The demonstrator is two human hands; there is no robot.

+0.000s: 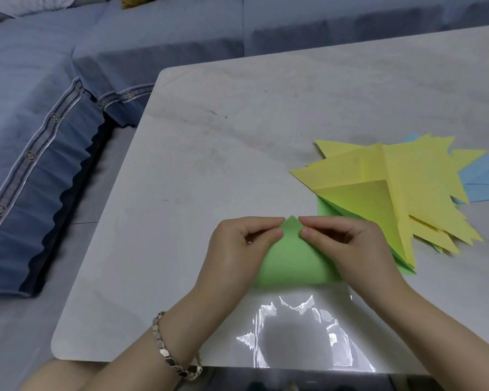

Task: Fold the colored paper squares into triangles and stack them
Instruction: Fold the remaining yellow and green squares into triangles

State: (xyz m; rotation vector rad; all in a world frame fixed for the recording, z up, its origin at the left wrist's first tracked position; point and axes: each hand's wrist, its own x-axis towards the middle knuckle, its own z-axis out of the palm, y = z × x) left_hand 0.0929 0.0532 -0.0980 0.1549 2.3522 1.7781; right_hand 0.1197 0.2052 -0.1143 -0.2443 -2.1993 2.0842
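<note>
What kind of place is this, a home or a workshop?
Most likely a home living room: a blue sofa with a pleated cover runs along two sides of a pale table, where folded paper triangles lie near a green paper being folded.

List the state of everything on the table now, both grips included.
Green square paper sheet: curled over, uncreased, corners met on top.
Left-hand grip: pinches the sheet's top corner.
Right-hand grip: pinches the same corner.
Yellow folded paper triangles: fanned pile at right.
Green folded paper triangle: under the yellow pile, partly hidden.
Blue paper pieces: beneath the pile, mostly hidden.
Clear plastic wrapper: flat, wrinkled.
</note>
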